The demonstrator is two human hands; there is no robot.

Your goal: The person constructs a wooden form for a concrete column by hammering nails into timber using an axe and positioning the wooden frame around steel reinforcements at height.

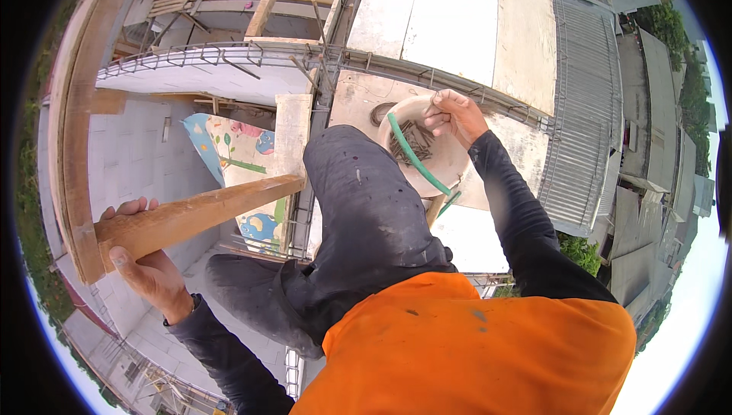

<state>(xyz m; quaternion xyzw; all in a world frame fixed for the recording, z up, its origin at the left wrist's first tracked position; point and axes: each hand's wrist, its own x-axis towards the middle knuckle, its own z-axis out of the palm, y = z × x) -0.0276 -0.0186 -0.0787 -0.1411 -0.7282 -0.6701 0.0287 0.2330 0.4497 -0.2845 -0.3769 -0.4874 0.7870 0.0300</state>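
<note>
My left hand (158,278) is wrapped round a wooden beam (202,215), thumb on the near side and fingertips showing over the far side. The beam's left end meets a long upright plank (76,121); its right end reaches a board beside my knee. My right hand (457,116) is over the far right rim of a pale bucket (456,165), fingers curled together. Whatever they pinch, if anything, is too small to make out. Inside the bucket lies a pile of nails (412,142), and a green hose-covered handle (418,160) crosses its opening.
Steel rebar (221,55) runs along the wall top, with bars sticking up near the middle. Pale plywood sheets (450,11) lie ahead. A corrugated metal roof (579,110) is at the right. Below on the left, a block-walled room (164,156) drops away beside a patterned sheet (236,137).
</note>
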